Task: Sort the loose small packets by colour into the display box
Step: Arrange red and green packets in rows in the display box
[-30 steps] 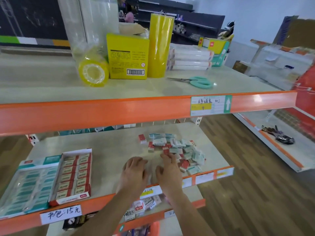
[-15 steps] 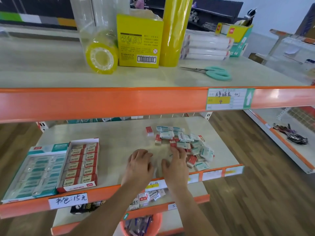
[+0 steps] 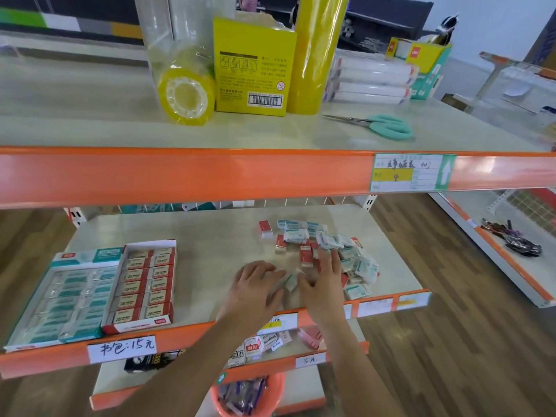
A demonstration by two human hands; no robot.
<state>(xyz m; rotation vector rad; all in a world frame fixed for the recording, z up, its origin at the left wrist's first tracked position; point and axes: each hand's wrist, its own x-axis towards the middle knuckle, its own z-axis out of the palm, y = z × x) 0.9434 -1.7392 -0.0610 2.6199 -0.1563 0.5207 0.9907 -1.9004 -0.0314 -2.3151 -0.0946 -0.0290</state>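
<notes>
A pile of loose red and teal small packets point(image 3: 313, 236) lies on the right of the middle shelf. The red display box point(image 3: 137, 325) at the left holds rows of red packets; the teal display box point(image 3: 78, 256) beside it holds teal ones. My left hand point(image 3: 255, 288) curls at the shelf's front, its fingertips on a tilted teal packet point(image 3: 291, 282). My right hand point(image 3: 326, 278) lies just right of it, fingers spread over the pile's near edge and thumb touching the same packet.
The orange rail point(image 3: 210, 176) of the upper shelf hangs above the work area. On that shelf are tape rolls point(image 3: 186, 94), a yellow box point(image 3: 252, 67) and scissors point(image 3: 388, 127). Below are more packets point(image 3: 255, 347) and an orange basket point(image 3: 249, 395).
The view has shifted closer. Both hands were flat and side by side on the shelf; now the right hand's fingers reach into the pile and a teal packet stands tilted between the hands.
</notes>
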